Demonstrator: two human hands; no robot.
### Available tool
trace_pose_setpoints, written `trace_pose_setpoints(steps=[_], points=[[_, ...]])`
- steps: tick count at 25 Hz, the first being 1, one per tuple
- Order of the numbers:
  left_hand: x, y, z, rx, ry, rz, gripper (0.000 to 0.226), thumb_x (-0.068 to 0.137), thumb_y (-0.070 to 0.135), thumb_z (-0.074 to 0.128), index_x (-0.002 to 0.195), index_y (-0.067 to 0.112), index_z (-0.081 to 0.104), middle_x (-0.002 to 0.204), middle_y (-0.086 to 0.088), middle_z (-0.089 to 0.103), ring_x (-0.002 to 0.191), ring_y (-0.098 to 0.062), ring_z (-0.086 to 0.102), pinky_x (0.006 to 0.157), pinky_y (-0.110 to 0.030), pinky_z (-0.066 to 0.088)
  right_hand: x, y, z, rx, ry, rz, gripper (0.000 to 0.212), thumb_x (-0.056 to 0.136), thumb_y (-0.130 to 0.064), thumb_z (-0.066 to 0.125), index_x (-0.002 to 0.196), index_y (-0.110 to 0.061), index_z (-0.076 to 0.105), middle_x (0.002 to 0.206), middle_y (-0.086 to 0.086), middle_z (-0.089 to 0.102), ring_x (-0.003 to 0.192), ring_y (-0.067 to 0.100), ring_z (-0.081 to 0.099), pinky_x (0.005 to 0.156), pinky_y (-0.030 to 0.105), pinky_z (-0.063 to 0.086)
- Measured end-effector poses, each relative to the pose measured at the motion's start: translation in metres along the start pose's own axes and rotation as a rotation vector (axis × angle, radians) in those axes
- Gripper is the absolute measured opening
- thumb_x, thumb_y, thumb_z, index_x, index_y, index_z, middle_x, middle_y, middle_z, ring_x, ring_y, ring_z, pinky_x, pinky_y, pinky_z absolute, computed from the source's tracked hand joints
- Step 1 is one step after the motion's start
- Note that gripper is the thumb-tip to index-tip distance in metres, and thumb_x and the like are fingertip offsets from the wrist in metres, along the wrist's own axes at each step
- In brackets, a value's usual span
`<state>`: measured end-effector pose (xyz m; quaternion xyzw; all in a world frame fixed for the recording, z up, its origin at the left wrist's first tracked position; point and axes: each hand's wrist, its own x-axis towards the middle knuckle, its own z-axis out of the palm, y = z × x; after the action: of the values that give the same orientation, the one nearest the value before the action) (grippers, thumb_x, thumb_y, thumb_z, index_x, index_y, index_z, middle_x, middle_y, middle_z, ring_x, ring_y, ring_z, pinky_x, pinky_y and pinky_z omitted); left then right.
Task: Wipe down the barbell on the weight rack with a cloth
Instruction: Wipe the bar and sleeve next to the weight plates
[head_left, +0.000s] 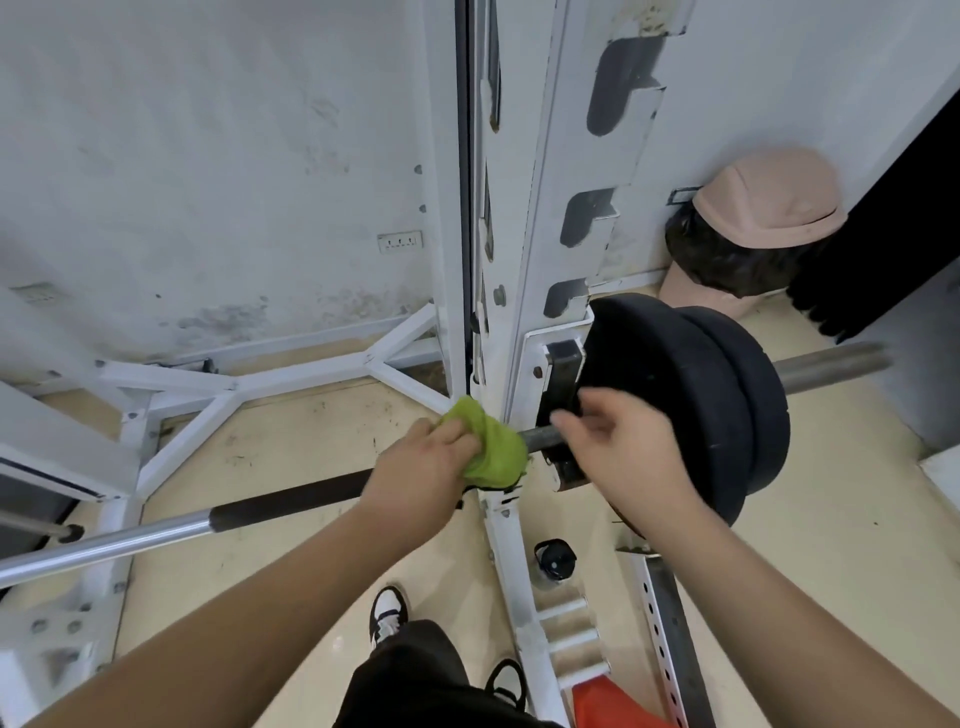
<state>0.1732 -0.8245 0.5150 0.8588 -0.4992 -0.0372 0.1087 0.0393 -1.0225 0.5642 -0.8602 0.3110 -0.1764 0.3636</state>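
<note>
The barbell runs from lower left to upper right across the white rack upright, with black plates on its right sleeve. My left hand grips a green cloth wrapped around the bar just left of the upright. My right hand hovers over the bar and the plates' inner face, fingers spread, holding nothing. The bar's black section shows left of my left hand; the part under the cloth is hidden.
The white rack base spreads over the beige floor at left. A pink bin with a black liner stands in the far right corner. A black bottle sits by the rack foot. My shoes are below, with an orange object at bottom.
</note>
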Motion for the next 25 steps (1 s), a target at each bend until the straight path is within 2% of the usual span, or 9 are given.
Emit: trace_pose_setpoints(steps=[2,6,10,12,16,18,20,22,25], points=[[0.004,0.001,-0.006,0.039,-0.01,-0.097,0.016,0.093,0.025,0.067,0.108,0.021,0.065,0.108,0.004,0.06,0.092,-0.026,0.055,0.06,-0.034,0.043,0.014,-0.031,-0.019,0.171,0.075,0.019,0.015,0.086,-0.041,0.074,0.087,-0.028,0.068,0.079,-0.015,0.064,0.083,0.0,0.062,0.078,0.02,0.049],[0.051,0.046,0.006,-0.002,-0.023,-0.178,0.023,0.103,0.032,0.052,0.113,0.014,0.064,0.111,-0.004,0.06,0.1,-0.029,0.055,0.074,-0.036,0.039,0.04,-0.046,-0.005,-0.038,0.085,-0.009,0.044,0.075,-0.06,0.075,0.083,-0.018,0.066,0.085,-0.002,0.062,0.08,0.013,0.057,0.071,0.027,0.044],[0.01,0.015,0.017,-0.004,0.106,0.079,0.027,0.077,0.012,0.08,0.101,0.019,0.072,0.11,0.006,0.069,0.087,-0.021,0.055,0.068,-0.032,0.052,0.048,-0.034,0.005,-0.16,0.163,-0.022,0.038,0.079,-0.047,0.078,0.1,-0.016,0.073,0.094,-0.001,0.059,0.084,0.017,0.059,0.074,0.03,0.047],[-0.006,-0.004,0.011,-0.022,0.079,0.024,0.032,0.077,0.012,0.081,0.105,0.022,0.069,0.116,0.009,0.067,0.086,-0.025,0.057,0.06,-0.037,0.055,0.048,-0.031,0.006,-0.193,0.187,-0.06,0.035,0.082,-0.044,0.076,0.101,-0.015,0.075,0.09,0.0,0.058,0.08,0.018,0.058,0.07,0.028,0.043],[0.035,0.031,0.003,0.003,-0.025,-0.237,0.019,0.1,0.03,0.056,0.114,0.017,0.06,0.115,-0.001,0.064,0.1,-0.031,0.059,0.068,-0.034,0.036,0.045,-0.029,0.013,-0.198,0.235,-0.089,0.032,0.082,-0.04,0.075,0.099,-0.012,0.076,0.089,-0.001,0.057,0.075,0.016,0.057,0.07,0.025,0.041],[0.041,0.046,0.008,0.012,-0.027,-0.152,0.02,0.099,0.028,0.059,0.115,0.017,0.064,0.115,-0.001,0.068,0.098,-0.03,0.06,0.071,-0.034,0.035,0.044,-0.026,0.015,-0.169,0.248,-0.111,0.032,0.081,-0.038,0.077,0.098,-0.011,0.076,0.089,-0.001,0.058,0.075,0.014,0.057,0.071,0.025,0.045],[0.02,0.028,0.011,0.054,0.049,0.011,0.023,0.083,0.018,0.076,0.105,0.02,0.071,0.114,0.005,0.071,0.089,-0.025,0.063,0.071,-0.031,0.046,0.045,-0.024,0.015,-0.136,0.264,-0.125,0.033,0.08,-0.038,0.079,0.098,-0.01,0.076,0.089,0.0,0.059,0.074,0.015,0.059,0.074,0.031,0.052],[-0.005,0.0,0.012,0.05,0.039,-0.003,0.033,0.075,0.006,0.078,0.102,0.022,0.069,0.113,0.008,0.069,0.085,-0.025,0.061,0.062,-0.035,0.055,0.044,-0.023,0.014,-0.116,0.264,-0.127,0.034,0.08,-0.038,0.08,0.099,-0.01,0.077,0.088,0.001,0.059,0.073,0.016,0.059,0.075,0.033,0.054],[0.008,0.006,0.003,0.046,0.001,-0.159,0.014,0.092,0.02,0.066,0.104,0.02,0.061,0.105,0.003,0.064,0.088,-0.028,0.058,0.061,-0.035,0.044,0.044,-0.023,0.016,-0.124,0.266,-0.122,0.035,0.083,-0.037,0.079,0.103,-0.009,0.076,0.09,0.001,0.058,0.074,0.016,0.058,0.077,0.031,0.053]])
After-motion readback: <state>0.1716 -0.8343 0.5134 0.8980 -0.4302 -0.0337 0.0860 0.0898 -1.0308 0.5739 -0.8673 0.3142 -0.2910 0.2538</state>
